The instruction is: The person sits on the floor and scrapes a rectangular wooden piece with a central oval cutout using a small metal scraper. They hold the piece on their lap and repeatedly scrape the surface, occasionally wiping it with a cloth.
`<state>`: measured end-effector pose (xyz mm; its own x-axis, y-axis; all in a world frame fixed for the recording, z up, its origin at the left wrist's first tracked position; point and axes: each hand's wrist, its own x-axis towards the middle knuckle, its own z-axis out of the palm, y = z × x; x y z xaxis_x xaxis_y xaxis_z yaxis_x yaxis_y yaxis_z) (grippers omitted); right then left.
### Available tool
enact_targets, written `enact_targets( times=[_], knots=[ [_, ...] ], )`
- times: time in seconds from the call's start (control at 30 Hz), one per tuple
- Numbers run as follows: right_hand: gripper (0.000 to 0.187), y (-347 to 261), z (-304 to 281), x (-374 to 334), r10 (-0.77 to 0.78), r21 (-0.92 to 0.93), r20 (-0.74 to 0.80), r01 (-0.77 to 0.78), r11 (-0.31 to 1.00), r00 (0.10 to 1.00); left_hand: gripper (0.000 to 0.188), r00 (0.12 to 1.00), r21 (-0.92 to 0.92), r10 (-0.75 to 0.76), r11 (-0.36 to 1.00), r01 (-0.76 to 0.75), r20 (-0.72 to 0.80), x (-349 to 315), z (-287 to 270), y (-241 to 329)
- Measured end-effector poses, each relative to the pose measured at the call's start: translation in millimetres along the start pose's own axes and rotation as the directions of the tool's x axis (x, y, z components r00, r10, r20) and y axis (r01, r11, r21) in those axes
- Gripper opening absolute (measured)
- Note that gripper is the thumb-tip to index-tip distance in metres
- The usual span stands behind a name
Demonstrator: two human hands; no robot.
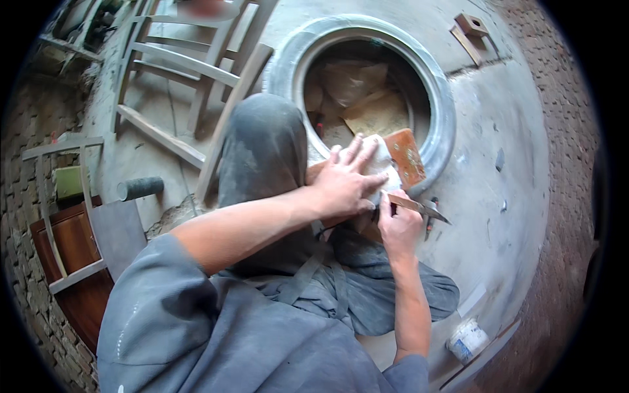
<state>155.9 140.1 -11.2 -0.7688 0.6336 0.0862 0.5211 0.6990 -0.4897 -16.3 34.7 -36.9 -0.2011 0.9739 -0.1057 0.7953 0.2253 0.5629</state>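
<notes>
My left hand (347, 185) lies palm down with its fingers spread on a pale white piece (388, 164), whose exact kind I cannot make out. A worn reddish-brown board (405, 157) lies under and beyond it, by the near rim of a dusty grey tyre (445, 108). In my right hand (401, 226), just to the right of the white piece, is a knife-like tool (413, 205) with a brown strip-shaped part and a dark pointed end directed right. My fingers are closed around it. The hands partly hide the white piece.
Inside the tyre lie a clear plastic bag (354, 80) and tan sheet material (379, 112). Wooden chair frames (187, 62) stand at the far left, and a green cylinder (141, 188) lies nearer. A brick (470, 25) is far right; a white tub (467, 340) is near right.
</notes>
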Motion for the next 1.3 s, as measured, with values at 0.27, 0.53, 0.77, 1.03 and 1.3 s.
enact_targets(
  times=[0.27, 0.53, 0.77, 1.03, 1.3],
  knots=[
    [0.025, 16.2, 7.7, -6.5, 0.083, 0.005, -0.048, -0.083, 0.997, 0.995, 0.057, 0.997, -0.101, -0.006, 0.995, -0.001, -0.071, -1.7, 3.5, 7.9],
    [0.030, 32.0, 17.7, -5.8, -0.018, -0.161, -0.037, 0.012, 0.987, 0.999, 0.070, 0.976, -0.080, 0.029, 0.996, -0.047, -0.214, 12.2, 48.0, 1.1],
    [0.026, 23.7, 14.2, 2.0, 0.099, -0.100, -0.006, -0.099, 0.990, 0.995, 0.079, 0.985, -0.108, 0.017, 0.993, -0.036, -0.171, 10.7, 37.2, 3.3],
    [0.019, 14.5, 11.8, -0.7, -0.002, -0.127, -0.054, -0.005, 0.992, 0.999, 0.074, 0.999, -0.099, 0.005, 0.995, -0.009, -0.040, 0.5, 9.7, 4.4],
    [0.013, 8.6, 9.6, 6.9, -0.007, -0.078, -0.089, 0.000, 0.997, 0.996, 0.088, 0.999, -0.068, -0.030, 0.997, 0.033, 0.042, -0.3, -3.5, 4.2]
  ],
)
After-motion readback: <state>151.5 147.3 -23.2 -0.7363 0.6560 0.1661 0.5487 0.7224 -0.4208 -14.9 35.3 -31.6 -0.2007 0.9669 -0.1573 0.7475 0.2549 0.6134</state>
